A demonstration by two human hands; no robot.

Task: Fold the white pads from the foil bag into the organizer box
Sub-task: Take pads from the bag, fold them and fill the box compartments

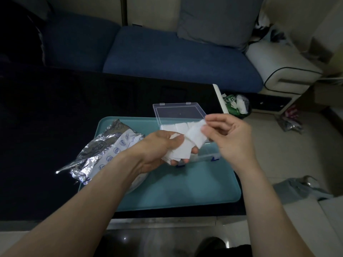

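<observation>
My left hand [159, 147] grips a small stack of white pads [181, 152] above the teal tray [185, 190]. My right hand [228, 134] pinches the upper corner of one white pad [195, 135] that lifts off the stack. Behind my hands the clear organizer box [178, 115] stands with its lid up, and several folded white pads [178, 126] lie in its back compartments. The crumpled foil bag [104, 153] lies on the tray's left edge, partly on the dark table.
The dark table [55, 127] spreads to the left and back. A blue sofa [167, 52] with a grey cushion [215, 19] runs behind it. A small waste bin [237, 106] with scraps stands on the floor at the right.
</observation>
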